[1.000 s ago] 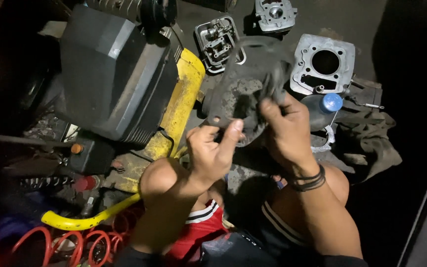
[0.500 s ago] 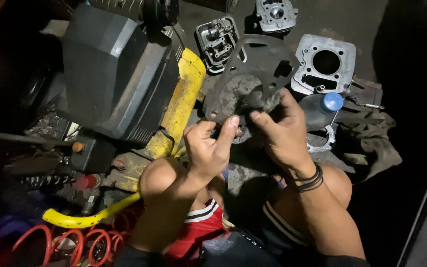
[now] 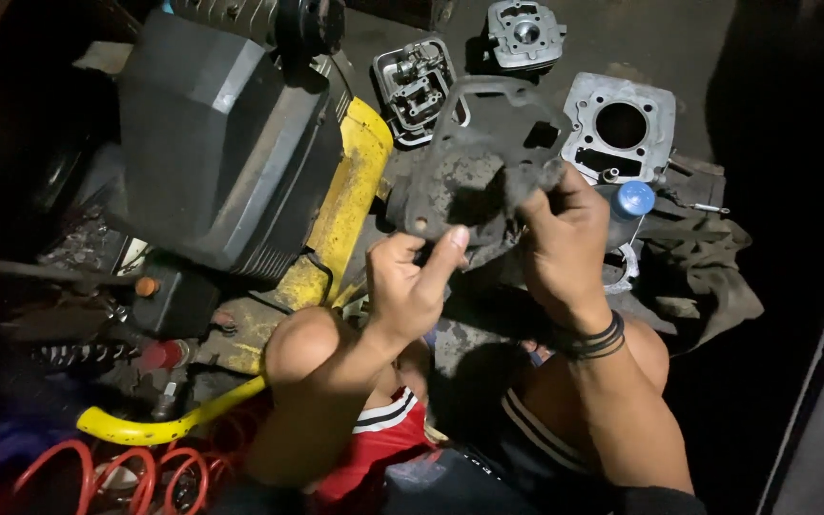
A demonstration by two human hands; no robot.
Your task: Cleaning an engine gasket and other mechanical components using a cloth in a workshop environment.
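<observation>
Pinching the lower edge of a gasket (image 3: 474,167) between thumb and forefinger of the left hand (image 3: 410,286), other fingers curled in. Gripping the gasket's right side with the right hand (image 3: 565,238), fingers clenched over the edge through what may be a scrap of dark cloth; hard telling in this light. Being held up in the air between the two hands, at about 12 o'clock from both knees: a flat, thin, dark grey sheet, grimy and mottled with paler patches, irregular in outline, with a small round bolt hole near the lower left corner and a squarish cut-out toward the upper right. Wearing dark bands (image 3: 591,340) on the right wrist.

Lying on the floor beyond: a cylinder block (image 3: 622,129) at 1 o'clock from the gasket, pale metal with a big round bore; a cylinder head (image 3: 414,81) at 11 o'clock; a smaller finned head (image 3: 525,33) at 12 o'clock. Showing just beside the right hand at 2 o'clock, a blue cap (image 3: 635,198). Spreading at 3 o'clock, a rag (image 3: 703,277). Sitting at 9 o'clock, a dark engine cover (image 3: 212,143) on a yellow frame (image 3: 350,200). Coiling at 7 o'clock, a red hose (image 3: 126,472).
</observation>
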